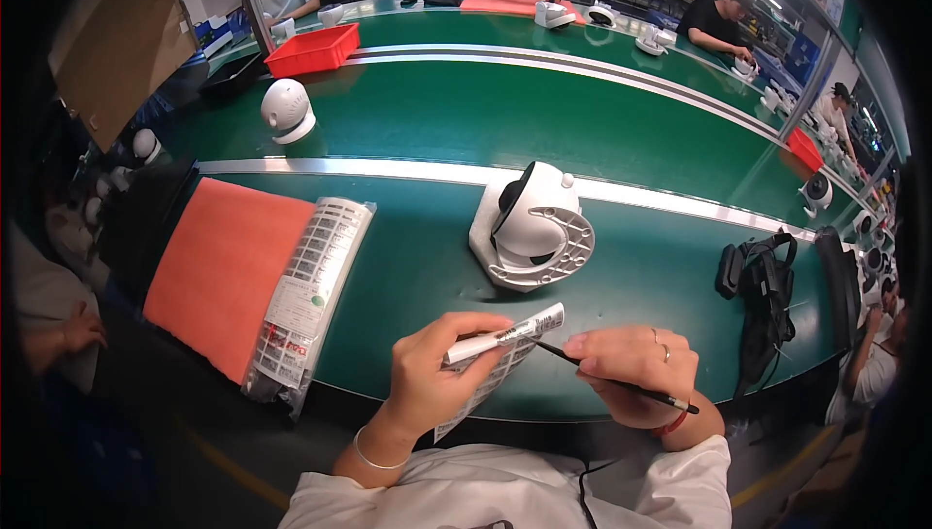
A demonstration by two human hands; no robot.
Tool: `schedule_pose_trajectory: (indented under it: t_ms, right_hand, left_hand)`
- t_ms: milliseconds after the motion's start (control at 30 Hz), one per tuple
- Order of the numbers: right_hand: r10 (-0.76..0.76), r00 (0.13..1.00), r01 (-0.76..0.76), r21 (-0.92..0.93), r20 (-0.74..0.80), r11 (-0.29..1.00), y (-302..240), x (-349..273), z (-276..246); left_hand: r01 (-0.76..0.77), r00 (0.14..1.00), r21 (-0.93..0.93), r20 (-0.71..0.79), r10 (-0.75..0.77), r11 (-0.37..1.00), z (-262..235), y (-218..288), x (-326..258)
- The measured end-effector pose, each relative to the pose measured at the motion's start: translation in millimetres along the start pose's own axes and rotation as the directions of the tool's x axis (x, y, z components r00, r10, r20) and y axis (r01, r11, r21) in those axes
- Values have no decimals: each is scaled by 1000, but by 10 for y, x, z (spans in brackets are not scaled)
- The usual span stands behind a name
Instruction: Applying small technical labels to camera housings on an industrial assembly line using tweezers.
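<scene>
— Nearest us, our left hand (432,374) pinches a white strip of printed labels (495,359) above the green table (408,267) edge.

— And our right hand (636,374) closes on thin black tweezers (621,385), tips at the strip. The white dome-shaped plastic camera (534,228) stands just beyond, apart.

In front of you runs a green bench (408,267) with silver strips along its length. On its near part lie an orange mat (218,267), a clear bag of printed label sheets (311,286) overlapping the mat's right edge, a white dome-shaped device (532,228) and a black strap bundle (762,281) at your right. Farther back sit another white dome device (286,110) and a red tray (313,49).
</scene>
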State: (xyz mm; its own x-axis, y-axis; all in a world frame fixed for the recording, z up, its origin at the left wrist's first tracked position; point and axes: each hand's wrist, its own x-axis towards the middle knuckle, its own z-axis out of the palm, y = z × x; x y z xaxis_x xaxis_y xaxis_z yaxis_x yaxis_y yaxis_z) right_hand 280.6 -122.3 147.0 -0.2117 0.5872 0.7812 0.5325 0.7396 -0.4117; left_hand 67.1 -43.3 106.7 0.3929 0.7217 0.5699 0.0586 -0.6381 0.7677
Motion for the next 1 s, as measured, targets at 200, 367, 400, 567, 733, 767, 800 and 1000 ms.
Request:
schedule_pose_trajectory:
  t_ms: [200,367,400,567,733,767,800,1000]
  right_hand:
    - [-36,995,32,-44,-90,999,84,-90,-89]
    - [-117,993,121,-197,32,973,254,-260,-72]
    - [-112,992,123,-216,62,969,282,-307,-28]
    - [-182,979,202,-378,87,903,622,-474,243]
    - [-182,980,199,-415,83,888,790,-565,346]
    - [-176,981,192,-413,77,890,790,-573,357]
    - [-170,983,185,-411,73,893,788,-577,369]
    - [-132,988,153,-450,77,880,796,-561,438]
  left_hand:
    - [164,980,-46,118,-157,985,-11,-70,-127]
    - [371,923,-111,150,-353,922,-35,-355,-316]
    - [432,899,-141,151,-412,891,-34,-423,-363]
    - [515,855,-168,168,-490,841,-25,-681,-564]
    - [601,797,-337,181,-577,725,-50,-729,-616]
    - [590,807,-297,181,-562,751,-53,-732,-609]
    - [577,817,-258,183,-547,775,-56,-735,-600]
    - [581,814,-254,197,-547,773,-45,-701,-591]
